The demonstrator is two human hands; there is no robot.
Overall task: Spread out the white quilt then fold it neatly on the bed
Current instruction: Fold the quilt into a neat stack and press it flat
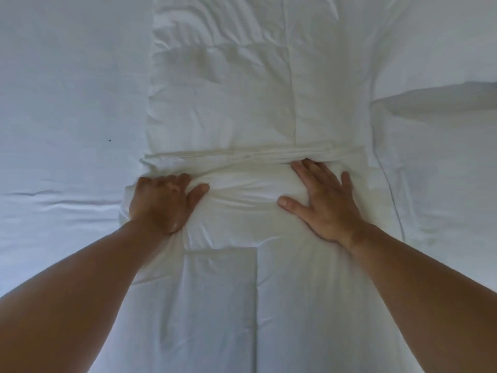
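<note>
The white quilt (242, 90) lies as a long folded strip down the middle of the bed (61, 103). Its near part is doubled over, and the stacked edges form a ridge across the strip just beyond my hands. My left hand (161, 200) presses on the left side of this folded part, fingers curled into the cloth at its left edge. My right hand (322, 200) lies flat on the right side, fingers spread and pressing down. Both forearms reach in from the bottom corners.
White bed sheet stretches to the left and to the right (443, 184) of the quilt. A puffed white pillow or cloth fold (435, 100) sits at the right edge. A tiny dark speck (109, 140) marks the sheet on the left.
</note>
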